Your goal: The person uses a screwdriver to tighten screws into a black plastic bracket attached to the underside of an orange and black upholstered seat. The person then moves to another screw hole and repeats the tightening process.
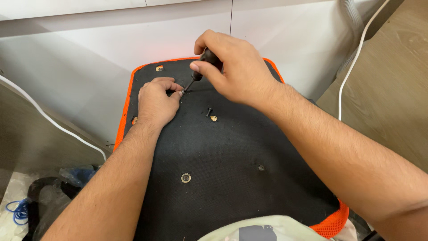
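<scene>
A black panel with an orange mesh rim (129, 96) lies under both hands, its fabric underside up. My right hand (234, 67) grips a black-handled screwdriver (201, 67), whose tip points down at a spot near the panel's upper middle. My left hand (156, 100) is curled beside the tip, fingers pinched around something small that I cannot make out. A loose black screw (208, 111) stands just right of the left hand, next to a pale torn hole (214, 118). Two metal screw inserts (186, 178) (261, 168) show lower on the panel.
White walls stand behind the panel. A white cable (49, 119) runs along the left, another white cable (352, 67) and a grey hose (352, 18) on the right. Wood-look floor (392, 80) at right. Dark bags and a blue wire coil (18, 212) sit at lower left.
</scene>
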